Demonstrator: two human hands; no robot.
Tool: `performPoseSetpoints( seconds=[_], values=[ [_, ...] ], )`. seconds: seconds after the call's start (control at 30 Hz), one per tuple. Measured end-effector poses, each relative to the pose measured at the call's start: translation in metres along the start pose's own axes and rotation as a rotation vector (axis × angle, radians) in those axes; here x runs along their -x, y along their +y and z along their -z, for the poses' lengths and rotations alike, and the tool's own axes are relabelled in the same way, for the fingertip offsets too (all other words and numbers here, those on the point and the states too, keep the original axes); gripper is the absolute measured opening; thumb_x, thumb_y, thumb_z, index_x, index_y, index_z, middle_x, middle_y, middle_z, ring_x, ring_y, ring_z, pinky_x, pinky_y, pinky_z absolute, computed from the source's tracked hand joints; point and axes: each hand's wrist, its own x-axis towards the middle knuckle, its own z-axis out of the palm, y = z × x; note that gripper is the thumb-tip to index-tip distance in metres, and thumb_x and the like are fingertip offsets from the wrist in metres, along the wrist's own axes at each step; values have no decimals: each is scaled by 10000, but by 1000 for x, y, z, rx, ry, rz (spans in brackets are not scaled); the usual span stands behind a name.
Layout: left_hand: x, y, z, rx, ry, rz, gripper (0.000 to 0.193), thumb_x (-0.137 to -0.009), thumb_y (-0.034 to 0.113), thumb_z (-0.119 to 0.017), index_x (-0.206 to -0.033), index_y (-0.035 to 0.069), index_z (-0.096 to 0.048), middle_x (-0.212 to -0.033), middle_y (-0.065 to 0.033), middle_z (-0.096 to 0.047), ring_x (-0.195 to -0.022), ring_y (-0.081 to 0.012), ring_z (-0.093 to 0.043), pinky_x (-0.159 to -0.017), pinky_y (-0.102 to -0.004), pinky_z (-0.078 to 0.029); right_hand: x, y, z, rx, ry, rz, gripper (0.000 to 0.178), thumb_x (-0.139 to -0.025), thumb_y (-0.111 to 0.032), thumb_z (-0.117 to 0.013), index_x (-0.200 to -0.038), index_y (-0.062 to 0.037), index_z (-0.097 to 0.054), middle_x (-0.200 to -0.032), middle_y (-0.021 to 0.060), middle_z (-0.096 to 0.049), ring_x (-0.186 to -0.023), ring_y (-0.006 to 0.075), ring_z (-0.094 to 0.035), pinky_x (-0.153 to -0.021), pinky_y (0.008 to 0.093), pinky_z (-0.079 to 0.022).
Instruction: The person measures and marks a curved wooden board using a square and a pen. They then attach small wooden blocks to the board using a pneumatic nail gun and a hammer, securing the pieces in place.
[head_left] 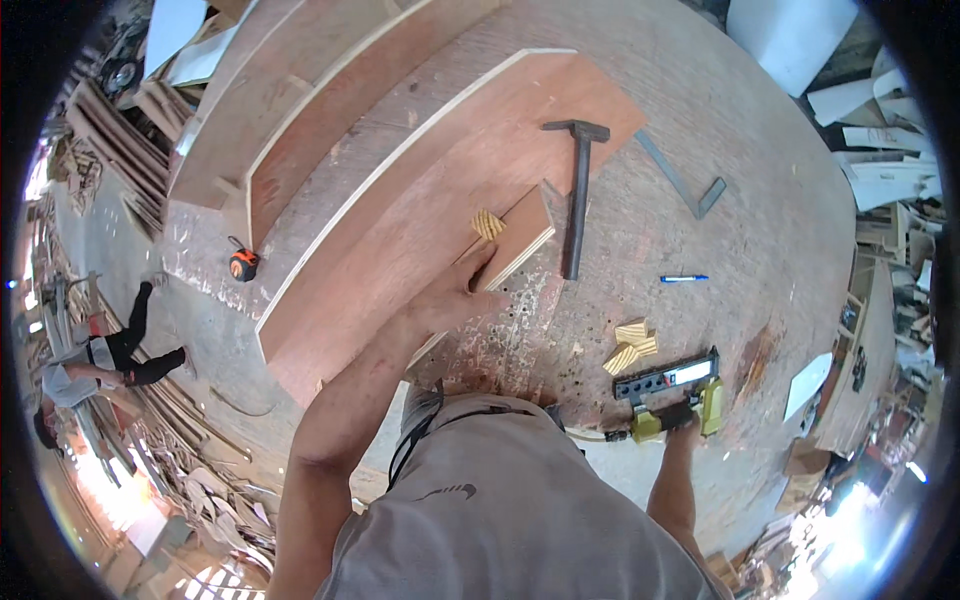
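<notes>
My left hand (458,300) is at a narrow plywood strip (520,232), its thumb over the strip's near edge and its fingers on the other side. The strip lies along a long, curved plywood panel (430,190). Just beyond my fingertips, a small striped wood block (487,224) sits against the strip. At the right, my right hand (684,432) is closed around the handle of a yellow-green and black nail gun (668,385), which rests on its side at the table's near edge. A hose runs from the gun toward my body.
A hammer (578,200) lies across the panel's right end, with a metal square (680,180) and a blue pen (684,278) farther right. Small wood blocks (632,345) sit near the gun. A curved plywood frame (270,150) and tape measure (243,264) are left; a person (90,360) is beyond.
</notes>
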Motion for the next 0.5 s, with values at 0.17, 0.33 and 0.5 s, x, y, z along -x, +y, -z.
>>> performPoseSetpoints(
  seconds=[0.17, 0.33, 0.5],
  values=[
    [13, 23, -7, 72, 81, 30, 876, -836, 267, -810, -1500, -85, -359, -1443, -199, -512, -1291, -250, -523, -1071, -344, -417, -2, -13, -18, 70, -448, -92, 425, -971, -243, -522, -1361, -76, -550, -1344, 131, -611, -1209, 337, -597, -1073, 547, -455],
    [7, 11, -13, 141, 132, -101, 795, -811, 277, -792, -1424, -99, -454, -1273, -182, -646, -1100, -276, -653, -907, -361, -528, 51, -85, -69, 75, -411, 121, 374, -876, -158, -680, -1236, -68, -641, -1136, 84, -711, -1036, 283, -678, -899, 440, -571],
    [10, -11, -40, -414, 326, -224, 820, -793, 290, -739, -1436, -109, -425, -1376, -284, -548, -1247, -387, -569, -1070, -378, -448, 205, -218, -194, 626, -675, 389, 368, -807, -101, -716, -1138, 2, -592, -925, 134, -692, -760, 193, -690, -673, 323, -574]
  ],
)
